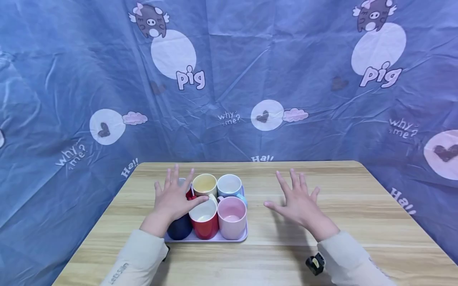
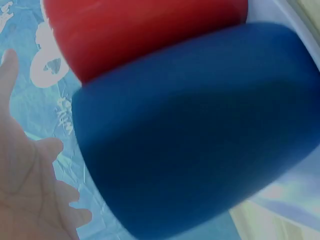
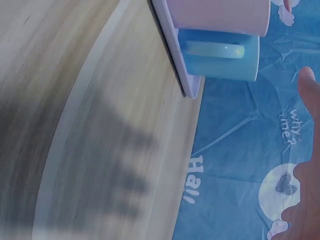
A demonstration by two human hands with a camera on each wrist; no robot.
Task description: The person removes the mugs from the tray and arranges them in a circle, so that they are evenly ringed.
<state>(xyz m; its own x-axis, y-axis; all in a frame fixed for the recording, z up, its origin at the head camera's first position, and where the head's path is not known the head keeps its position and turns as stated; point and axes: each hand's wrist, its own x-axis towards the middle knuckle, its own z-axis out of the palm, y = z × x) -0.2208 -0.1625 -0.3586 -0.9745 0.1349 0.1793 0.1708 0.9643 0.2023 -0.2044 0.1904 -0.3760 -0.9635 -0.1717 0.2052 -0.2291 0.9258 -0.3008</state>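
My left hand [image 1: 174, 200] hovers with fingers spread over the left part of a lilac tray [image 1: 229, 240] packed with mugs, holding nothing. Beneath it stands a dark blue mug [image 1: 180, 228], partly hidden. In the front row beside that are a red mug [image 1: 204, 229] with a white inside and a pink mug [image 1: 232, 228]. Behind them are a cream mug [image 1: 204, 183], a light blue mug [image 1: 229, 183] and a mug [image 1: 188, 193] with red showing, mostly covered by the hand. My right hand [image 1: 298, 204] is raised over the wood to the tray's right, fingers spread, grasping nothing.
The wooden table [image 1: 358, 222] has rounded far corners. A blue printed cloth [image 1: 315, 79] hangs behind it and along both sides. A black wrist device [image 1: 315, 263] sits under the right sleeve.
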